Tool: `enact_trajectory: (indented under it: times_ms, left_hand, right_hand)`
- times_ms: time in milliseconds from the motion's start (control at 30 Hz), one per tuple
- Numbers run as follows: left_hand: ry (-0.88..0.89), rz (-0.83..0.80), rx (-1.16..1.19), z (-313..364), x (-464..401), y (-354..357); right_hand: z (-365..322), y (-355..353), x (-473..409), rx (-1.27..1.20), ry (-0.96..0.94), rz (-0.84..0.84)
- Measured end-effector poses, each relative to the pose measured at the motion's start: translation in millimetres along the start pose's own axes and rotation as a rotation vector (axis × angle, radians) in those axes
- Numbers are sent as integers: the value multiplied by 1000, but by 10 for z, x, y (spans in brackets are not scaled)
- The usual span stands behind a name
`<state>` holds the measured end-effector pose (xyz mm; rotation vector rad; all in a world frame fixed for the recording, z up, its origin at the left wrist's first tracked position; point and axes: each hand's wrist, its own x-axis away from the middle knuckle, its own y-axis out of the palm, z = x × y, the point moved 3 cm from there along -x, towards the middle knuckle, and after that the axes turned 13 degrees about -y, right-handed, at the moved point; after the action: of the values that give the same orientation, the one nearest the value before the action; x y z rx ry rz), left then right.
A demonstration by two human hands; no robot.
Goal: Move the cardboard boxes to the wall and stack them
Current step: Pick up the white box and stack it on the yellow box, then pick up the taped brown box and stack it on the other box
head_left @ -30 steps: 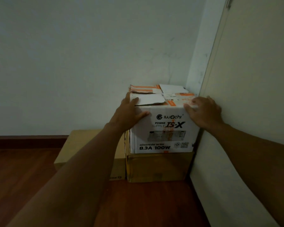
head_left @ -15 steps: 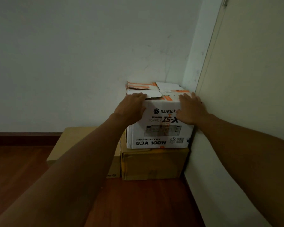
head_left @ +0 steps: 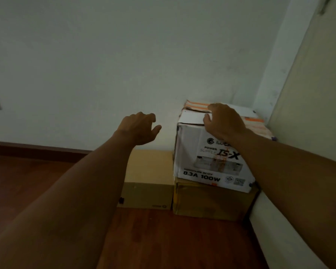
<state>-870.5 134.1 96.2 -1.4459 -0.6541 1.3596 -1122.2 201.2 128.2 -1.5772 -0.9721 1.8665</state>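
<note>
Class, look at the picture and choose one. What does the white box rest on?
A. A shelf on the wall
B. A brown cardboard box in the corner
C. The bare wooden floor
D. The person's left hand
B: the white box sits on top of the brown box in the corner, with the right hand on its top flaps and the left hand off to the side, touching nothing.

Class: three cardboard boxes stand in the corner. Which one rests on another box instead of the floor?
The white printed box. It sits on the plain brown box in the corner; the lower tan box beside them stands on the floor.
</note>
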Motion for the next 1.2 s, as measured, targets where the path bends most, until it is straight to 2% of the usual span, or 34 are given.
enact_trajectory:
  times_ms: [233,500,700,867,1033,1200]
  left_hand:
    - [-55,-5,-81,-834,144,-335]
    - [-199,-7,-189,-2240,689,-970]
    - [-462,-21,-171,-3647,1483,-1477]
    - [-665,112,-115,-4531,2303,-1783]
    - [-941,96,-74,-5385,3370,-1858]
    - [-1164,8,-173,-5912,4617,-1853]
  right_hand:
    - [-848,299,-419,-110,-139,-79]
    - [-2661,687,-1037,-261,-422,-180]
    - [-4291,804,-1238,-396,-634,-197]
    - [-5621,956,-994,-626,-666,-214]
    - [-6846,1240,-554,-702,-784,-301]
    - [-7970,1337,-34,-783,-921,-427]
